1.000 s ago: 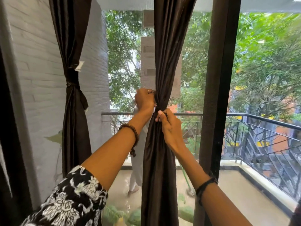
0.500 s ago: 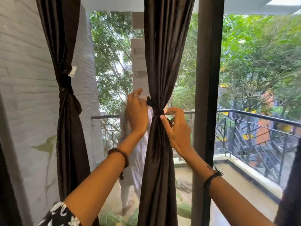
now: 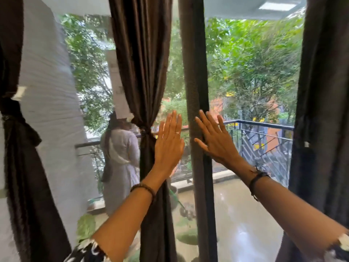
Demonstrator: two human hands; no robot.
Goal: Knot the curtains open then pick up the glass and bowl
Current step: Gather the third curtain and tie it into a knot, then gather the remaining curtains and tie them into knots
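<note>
A thin ring [image 3: 177, 132] on the left hand [image 3: 168, 146], a dark beaded bracelet [image 3: 143, 187] at that wrist, a black-and-white patterned sleeve [image 3: 88, 251]; a dark cord band [image 3: 257, 178] circles the right wrist.

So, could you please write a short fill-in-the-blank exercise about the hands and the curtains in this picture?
1. Both hands, the left hand and the right hand, have ____ fingers and hold nothing.
2. The middle curtain is tied with a ____ at its waist.
3. A ring shows on the ____ hand.
4. Outside, a person stands on the ____.

Missing words: straight; knot; left; balcony
</note>
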